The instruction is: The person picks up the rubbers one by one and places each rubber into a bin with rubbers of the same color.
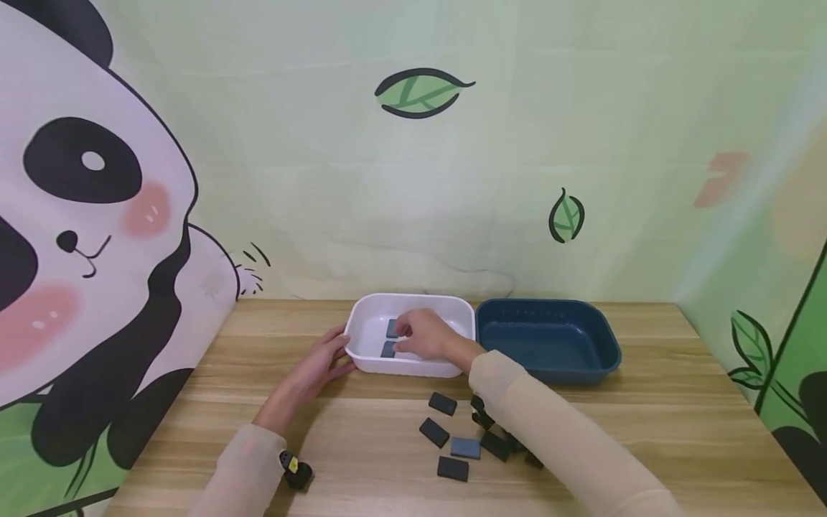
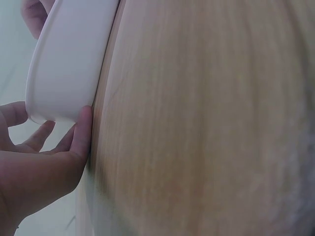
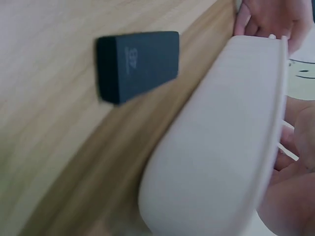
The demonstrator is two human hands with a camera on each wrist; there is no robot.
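Observation:
My left hand (image 1: 326, 357) rests its fingers against the left end of a white basin (image 1: 413, 368), with the thumb up by the rim in the left wrist view. Over the inside of that basin is my right hand (image 1: 426, 334), its bent thumb and fingers parted. Its fingertips are right at two blue-grey erasers, the farther eraser (image 1: 391, 329) and the nearer eraser (image 1: 388, 350), lying on the basin floor. Through the right wrist camera, the basin wall hides the right fingertips. A black eraser (image 3: 147, 64) marked 4B lies on the table close to the basin.
A dark blue basin (image 1: 549, 377) stands directly right of the white one. In front of them lie several black erasers (image 1: 453, 469) and one blue-grey eraser (image 1: 465, 448), some partly behind the right sleeve (image 1: 555, 431). Behind the wooden table (image 1: 362, 445) hangs a printed panda backdrop.

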